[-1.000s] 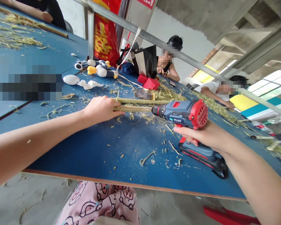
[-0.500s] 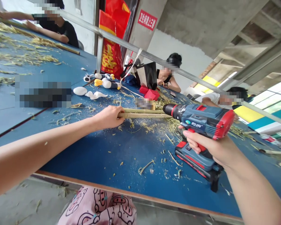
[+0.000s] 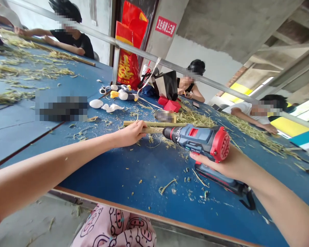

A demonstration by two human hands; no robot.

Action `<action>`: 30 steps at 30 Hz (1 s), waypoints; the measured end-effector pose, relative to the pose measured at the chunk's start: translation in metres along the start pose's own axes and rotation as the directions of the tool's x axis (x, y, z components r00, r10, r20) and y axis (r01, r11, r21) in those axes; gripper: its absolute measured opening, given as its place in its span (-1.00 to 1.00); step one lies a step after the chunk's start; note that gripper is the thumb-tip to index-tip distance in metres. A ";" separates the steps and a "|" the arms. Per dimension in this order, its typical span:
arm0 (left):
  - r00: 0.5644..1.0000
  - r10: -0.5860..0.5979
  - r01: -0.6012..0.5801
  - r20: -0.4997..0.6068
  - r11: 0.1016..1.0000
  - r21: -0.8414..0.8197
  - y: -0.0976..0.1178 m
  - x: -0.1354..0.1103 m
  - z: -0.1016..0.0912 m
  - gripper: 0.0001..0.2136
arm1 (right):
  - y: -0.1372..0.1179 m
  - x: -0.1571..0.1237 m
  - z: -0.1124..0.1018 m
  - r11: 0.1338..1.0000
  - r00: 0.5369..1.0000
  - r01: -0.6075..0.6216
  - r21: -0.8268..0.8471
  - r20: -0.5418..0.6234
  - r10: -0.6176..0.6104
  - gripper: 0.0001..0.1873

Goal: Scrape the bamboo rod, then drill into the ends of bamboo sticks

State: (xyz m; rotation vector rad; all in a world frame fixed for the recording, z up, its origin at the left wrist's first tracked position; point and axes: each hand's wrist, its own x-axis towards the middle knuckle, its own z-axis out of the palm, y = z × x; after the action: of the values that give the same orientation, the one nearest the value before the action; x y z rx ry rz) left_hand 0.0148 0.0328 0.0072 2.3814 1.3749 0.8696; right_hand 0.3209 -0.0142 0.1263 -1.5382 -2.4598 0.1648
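The left hand (image 3: 130,134) is curled shut around two bamboo sticks (image 3: 154,124), which run almost level along the table, their long axes pointing from that hand toward the right. The upper stick passes behind a red-and-blue cordless drill (image 3: 195,139), while the lower one ends at the drill's black chuck, apparently touching it. The right hand (image 3: 222,168) has its fingers wrapped round the drill's grip, with the drill lying on its side and its chuck aimed left toward the other hand. The drill's battery pack (image 3: 216,176) hangs just below that hand. Nearer the person, open room stretches from both hands to the orange near edge (image 3: 157,218) of the blue table (image 3: 113,178), with only scattered bamboo shavings (image 3: 167,187) on it. Beyond the sticks lies a heap of straw-like fibres (image 3: 195,118), beside a red box (image 3: 171,106).
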 end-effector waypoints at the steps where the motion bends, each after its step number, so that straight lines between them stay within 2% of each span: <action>1: 1.000 0.002 -0.002 -0.003 1.000 0.010 0.000 0.000 0.000 -0.73 | 0.000 -0.001 0.000 1.000 0.999 0.015 0.011 0.041 -0.016 -0.58; 5: 0.997 0.009 -0.010 -0.077 1.000 -0.009 -0.001 0.000 0.001 -0.76 | -0.004 -0.002 0.003 0.997 0.988 0.066 0.026 0.141 -0.069 -0.68; 9: 0.995 0.066 -0.069 -0.079 0.997 -0.043 -0.003 -0.004 0.003 -0.80 | -0.006 -0.003 0.007 0.991 0.968 0.133 -0.023 0.216 -0.125 -0.65; 13: 0.990 0.110 -0.115 -0.085 0.992 -0.054 -0.002 -0.008 0.002 -0.80 | -0.006 -0.005 0.009 0.991 0.971 0.135 -0.011 0.200 -0.130 -0.72; 20: 0.999 0.019 -0.022 -0.037 0.995 -0.099 -0.001 -0.006 -0.004 -0.81 | -0.006 -0.006 0.012 0.991 0.978 0.132 -0.001 0.166 -0.130 -0.74; 25: 0.999 0.022 -0.026 -0.038 0.992 -0.122 -0.002 -0.006 -0.004 -0.83 | -0.011 -0.007 0.009 0.998 0.990 0.069 0.004 0.126 -0.069 -0.70; 30: 0.999 0.014 -0.019 -0.031 0.987 -0.162 -0.002 -0.005 -0.003 -0.83 | -0.019 -0.007 0.005 1.000 0.989 -0.002 -0.007 0.146 0.003 -0.65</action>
State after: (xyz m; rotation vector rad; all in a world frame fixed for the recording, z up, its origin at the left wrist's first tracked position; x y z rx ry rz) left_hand 0.0095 0.0291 0.0065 2.2683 1.2456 0.9860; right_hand 0.3060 -0.0285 0.1242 -1.5844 -2.5714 0.2792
